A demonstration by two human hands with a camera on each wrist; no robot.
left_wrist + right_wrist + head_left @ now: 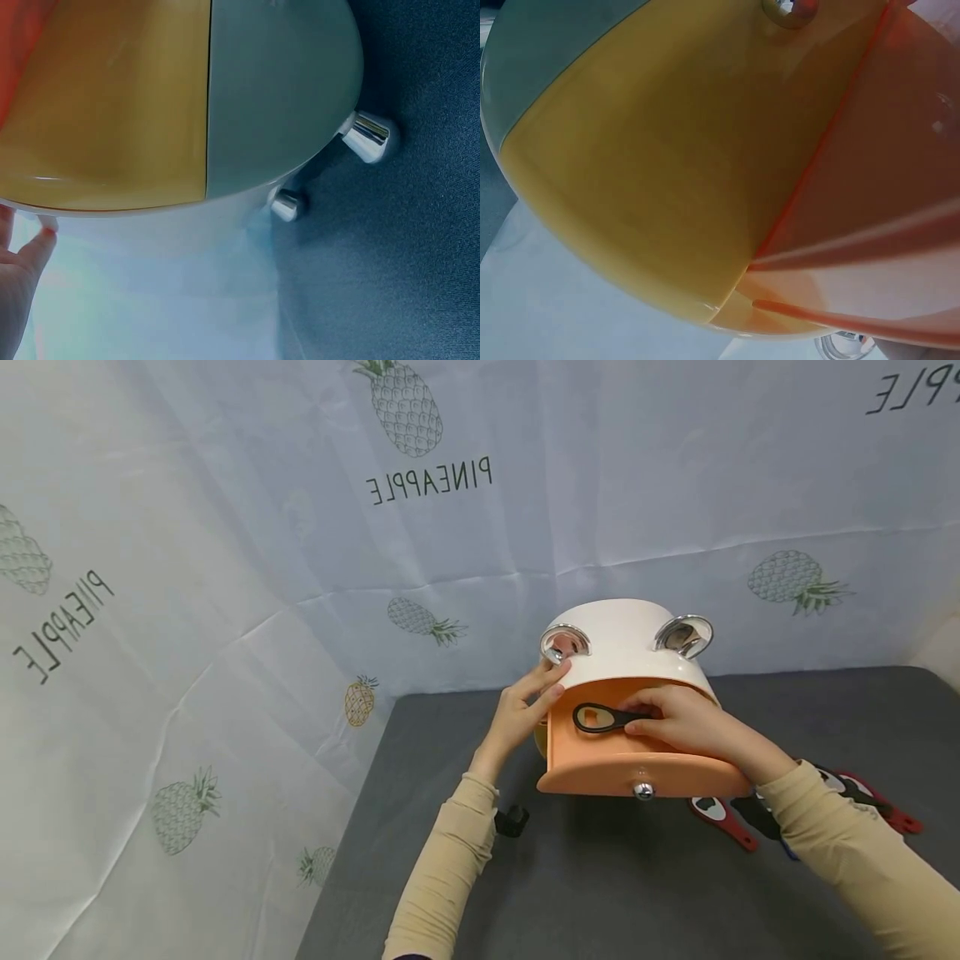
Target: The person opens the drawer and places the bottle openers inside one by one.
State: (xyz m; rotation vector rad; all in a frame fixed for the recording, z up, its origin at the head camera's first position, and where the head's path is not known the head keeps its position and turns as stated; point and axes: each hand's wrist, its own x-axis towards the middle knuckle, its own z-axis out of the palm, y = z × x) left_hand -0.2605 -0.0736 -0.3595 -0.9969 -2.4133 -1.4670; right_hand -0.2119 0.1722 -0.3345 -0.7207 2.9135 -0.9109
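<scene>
A white, rounded drawer box (615,622) with shiny metal ears has its top orange drawer (645,777) pulled out. Inside that drawer, my right hand (678,718) pinches the handle of a small black-framed hand mirror (596,718); its oval head points left. With fairly straight fingers, my left hand (521,710) rests on the box's left side, just below the ear. In the left wrist view this hand (19,277) touches the rim beside the yellow drawer front (112,112). The right wrist view shows the yellow front (652,165) and the orange drawer's underside (885,150), with the right hand hidden.
Several mirrors, among them a red one (723,822), lie on the dark grey table (600,893) under and beside the right forearm. A small black object (512,821) lies by the left sleeve. A pineapple-print cloth (480,543) hangs behind.
</scene>
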